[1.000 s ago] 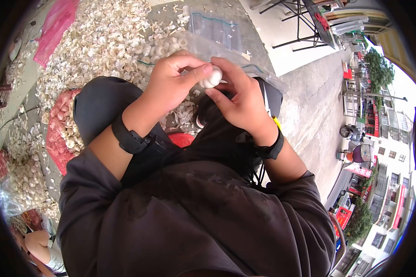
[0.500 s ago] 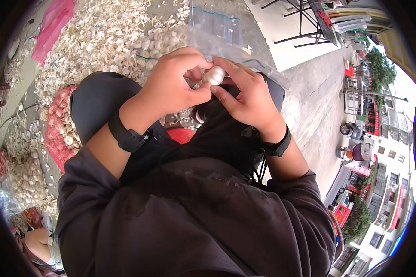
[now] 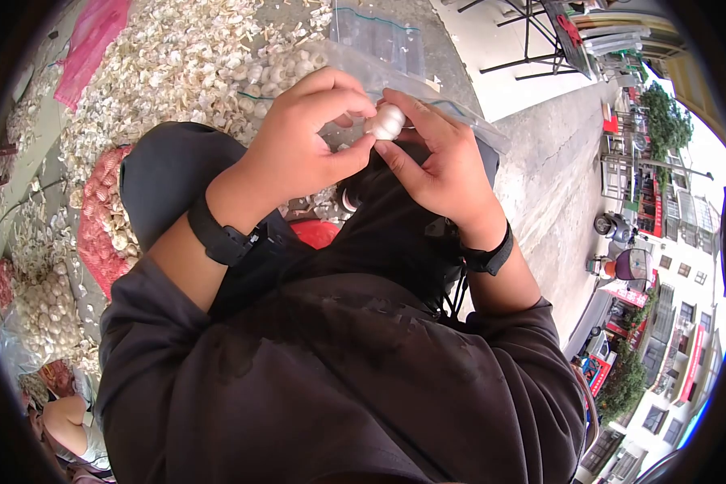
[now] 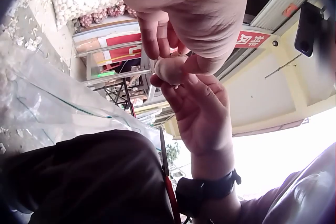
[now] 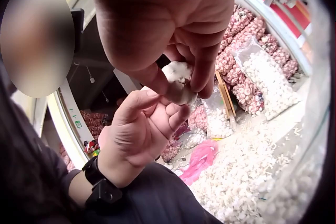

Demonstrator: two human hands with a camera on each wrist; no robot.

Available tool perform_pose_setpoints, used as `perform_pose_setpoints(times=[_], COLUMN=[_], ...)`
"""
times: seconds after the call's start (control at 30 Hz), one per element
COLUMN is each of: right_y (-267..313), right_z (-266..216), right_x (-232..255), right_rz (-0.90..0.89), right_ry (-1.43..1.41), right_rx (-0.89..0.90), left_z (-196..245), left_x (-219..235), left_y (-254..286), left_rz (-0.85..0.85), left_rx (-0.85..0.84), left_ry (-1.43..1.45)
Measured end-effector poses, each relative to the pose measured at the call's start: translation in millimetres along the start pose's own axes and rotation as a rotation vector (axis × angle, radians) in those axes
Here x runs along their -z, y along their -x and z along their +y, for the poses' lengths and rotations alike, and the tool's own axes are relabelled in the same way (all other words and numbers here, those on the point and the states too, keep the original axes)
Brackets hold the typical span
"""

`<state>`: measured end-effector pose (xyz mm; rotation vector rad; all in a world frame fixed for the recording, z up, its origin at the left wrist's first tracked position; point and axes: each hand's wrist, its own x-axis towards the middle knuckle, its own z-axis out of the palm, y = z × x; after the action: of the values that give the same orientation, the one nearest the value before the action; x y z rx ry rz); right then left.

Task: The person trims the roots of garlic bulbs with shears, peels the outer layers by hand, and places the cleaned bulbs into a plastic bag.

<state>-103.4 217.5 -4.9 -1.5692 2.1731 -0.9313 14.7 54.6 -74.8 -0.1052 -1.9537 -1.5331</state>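
Observation:
Raised over the knees, a whitish garlic bulb sits between both hands. The right hand pinches it from the right, thumb below and bent fingers above; the same grip shows from above in the right wrist view. The left hand is at the bulb's left side, its thumb tip and curled fingertips against it. In the left wrist view, the left hand reaches down to the bulb while the right hand supports it from below. The right wrist view shows the bulb's knobbly pale side.
Garlic skins cover the ground ahead and left. A clear plastic bag lies beyond the hands, beside several bulbs. Left of the knee stands a red net sack of garlic. A red-handled blade shows near the right wrist.
Both hands and the bulb have shifted slightly right. The left thumb has gone from the bulb's upper side to its lower left edge, and the bulb has turned in the fingers.

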Motion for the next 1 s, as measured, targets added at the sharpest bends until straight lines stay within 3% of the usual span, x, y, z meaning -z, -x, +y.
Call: perform_pose_setpoints(times=[0.13, 0.33, 0.43, 0.53, 0.57, 0.67, 0.77, 0.87, 1.0], right_y=[0.1, 0.9, 0.9, 1.3, 1.4, 0.7, 1.4, 1.8, 3.6], right_z=[7.0, 8.6, 6.8, 0.9, -0.8, 7.4, 5.6, 7.7, 6.8], right_x=[-3.8, -5.1, -5.6, -2.8, -1.9, -4.1, -2.3, -8.5, -11.0], right_rz=[0.052, 0.077, 0.057, 0.016, 0.000, 0.057, 0.070, 0.116, 0.105], right_ry=[0.026, 0.044, 0.036, -0.032, -0.063, -0.158, -0.207, -0.297, -0.249], right_rx=[0.054, 0.071, 0.065, -0.013, -0.054, 0.017, 0.001, -0.006, -0.066], left_z=[-3.7, -6.7, -6.2, -15.2, -15.4, -10.0, 1.5, -3.9, 1.1], left_x=[-1.9, -4.0, -3.3, -1.5, -2.2, -3.7, 1.2, 0.9, -3.0], left_y=[-1.6, 1.5, 4.7, 6.7, 5.2, 2.5, 2.0, 4.0, 3.4], left_rz=[0.022, -0.001, -0.022, 0.054, 0.149, 0.199, -0.024, -0.057, 0.031], left_rx=[-0.091, 0.009, 0.129, 0.342, 0.446, 0.417, 0.208, 0.087, 0.004], left_ry=[-0.105, 0.002, 0.002, 0.069, 0.121, 0.249, 0.092, -0.035, -0.099])
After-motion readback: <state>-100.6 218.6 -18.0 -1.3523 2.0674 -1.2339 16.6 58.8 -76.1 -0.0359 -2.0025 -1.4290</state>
